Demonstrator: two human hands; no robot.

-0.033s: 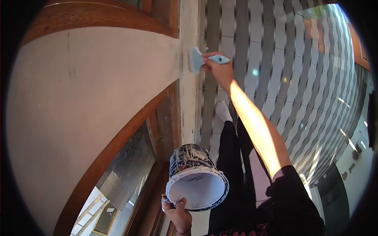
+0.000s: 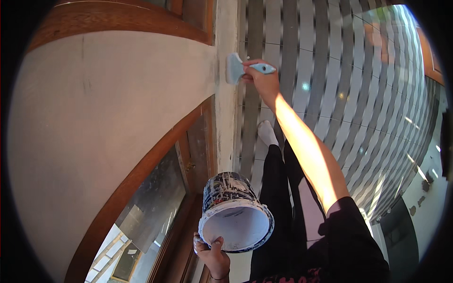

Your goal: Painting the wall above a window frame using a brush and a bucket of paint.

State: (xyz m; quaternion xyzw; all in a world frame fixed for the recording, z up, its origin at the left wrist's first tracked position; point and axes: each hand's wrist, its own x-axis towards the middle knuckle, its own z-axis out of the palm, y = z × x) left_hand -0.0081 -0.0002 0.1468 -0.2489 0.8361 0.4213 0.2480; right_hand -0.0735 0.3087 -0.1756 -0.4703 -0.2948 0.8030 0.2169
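Note:
A wide paintbrush (image 2: pixel 263 69) with a pale blue handle is gripped in my right hand (image 2: pixel 264 81), fingers closed round it near the head. Its white-coated bristles lie against or just over the narrow pale ledge (image 2: pixel 226 122) at the wall's foot; I cannot tell if they touch. My left hand (image 2: pixel 214 258) holds a paint bucket (image 2: pixel 230 187) by the rim, thumb inside the edge and fingers outside. The bucket is dark with white smears and tilts with its mouth toward me. White paint coats the inside.
Left of the ledge rises a cream wall (image 2: pixel 118 104) with brown wooden frames. A wooden-framed glass pane (image 2: pixel 155 203) is beside the bucket. Striped grey and white tiles (image 2: pixel 330 85) cover the floor at right. My foot (image 2: pixel 267 132) in a pale sock stands close to the ledge.
The brush and my right hand have shifted very slightly up the ledge. The left hand and bucket have stayed almost still.

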